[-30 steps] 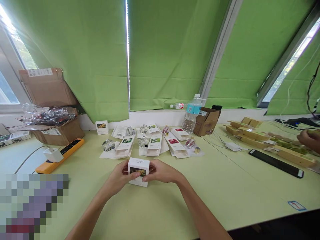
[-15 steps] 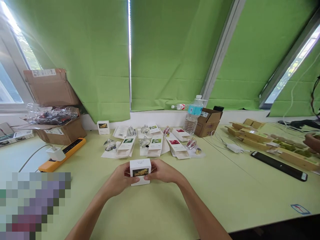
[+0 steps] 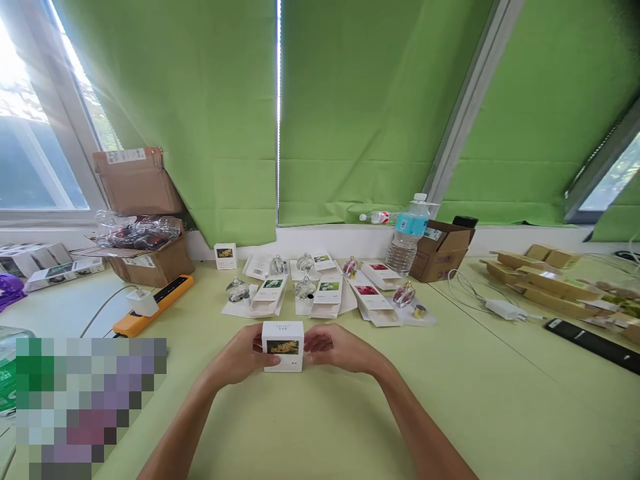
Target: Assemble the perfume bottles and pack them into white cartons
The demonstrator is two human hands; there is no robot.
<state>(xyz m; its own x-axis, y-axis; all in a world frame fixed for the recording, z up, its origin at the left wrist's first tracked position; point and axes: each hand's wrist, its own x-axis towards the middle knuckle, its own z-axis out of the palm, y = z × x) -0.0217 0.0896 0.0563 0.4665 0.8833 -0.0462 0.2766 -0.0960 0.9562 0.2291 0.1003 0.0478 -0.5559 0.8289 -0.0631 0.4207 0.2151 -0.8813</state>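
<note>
A small white box [image 3: 283,363] with a picture of yellow flowers on its front stands upright on the table before me. My left hand [image 3: 243,357] grips its left side, thumb across the front and fingers behind. Close by the right side is my right hand [image 3: 340,348], fingers loosely curved and thumb apart from them, holding nothing. Beyond the hands lie several opened flower-picture boxes, among them a red one [image 3: 369,293], a green one [image 3: 273,287] and a white-flower one [image 3: 329,290]. Glass bottles rest beside them, one clear [image 3: 237,290] and one pinkish [image 3: 404,294].
Another upright yellow-flower box [image 3: 225,256] stands at the back. An orange power strip [image 3: 153,305] and a cardboard box [image 3: 150,261] are on the left. To the right are a water bottle [image 3: 403,247], a brown carton [image 3: 443,252], a white charger [image 3: 505,309] and yellow cartons [image 3: 555,283].
My right hand has come away from the box's right side, while my left hand keeps hold. The view has turned slightly left, and a purple bag now shows at the left edge.
</note>
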